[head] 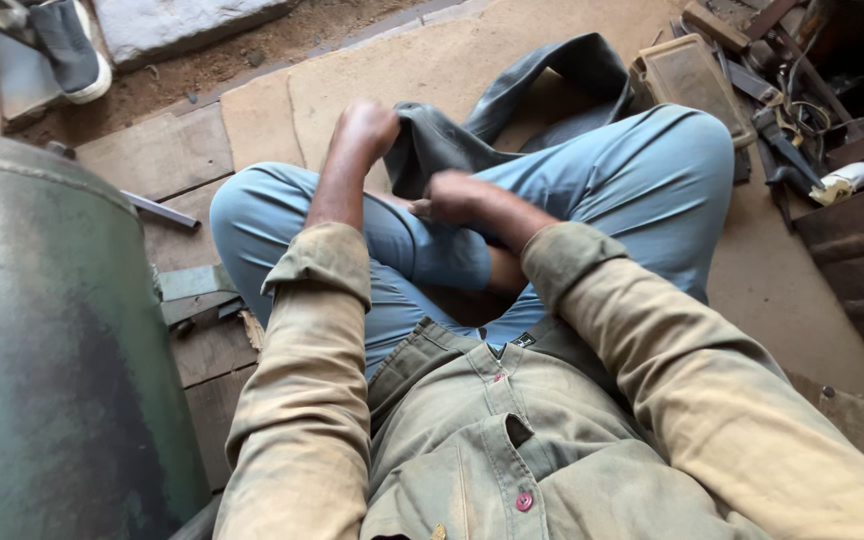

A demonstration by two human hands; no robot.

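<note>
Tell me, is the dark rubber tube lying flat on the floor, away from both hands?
No, both the left hand and the right hand grip the dark rubber tube above the lap.

Dark grey rubber inner tube (512, 105), limp and folded, looping over the crossed legs onto the floor, one end bunched near the knees

Inspected: one small black rectangular garment label (523, 340) at my waistband; no packages, signs or screens observed.
</note>
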